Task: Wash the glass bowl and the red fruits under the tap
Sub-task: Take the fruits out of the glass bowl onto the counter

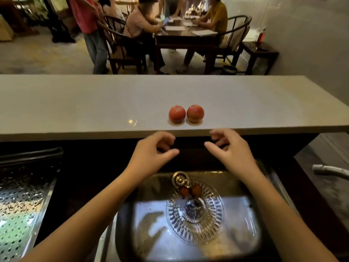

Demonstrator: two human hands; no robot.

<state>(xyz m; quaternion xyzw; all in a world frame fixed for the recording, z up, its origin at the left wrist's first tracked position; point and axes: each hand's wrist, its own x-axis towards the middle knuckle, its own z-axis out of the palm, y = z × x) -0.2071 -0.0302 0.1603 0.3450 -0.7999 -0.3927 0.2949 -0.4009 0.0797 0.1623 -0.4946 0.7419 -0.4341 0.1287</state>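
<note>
Both hands, left hand (153,148) and right hand (229,146), hung empty with fingers loosely curled above the sink (236,248), apparently reaching for two red fruits (186,114) beyond it on the counter (75,106). Glass bowl (194,212) lay inside the sink, likely awaiting rinsing.

The light is dim and warm, with a small bright glint on the pale counter (75,103) in front of me and a patch of glare on the wet floor of the sink (151,210), where my arms cast dark shadows. The wide lens bends the counter edge. The room beyond and the glass bowl (195,212) look soft and blurred.
</note>
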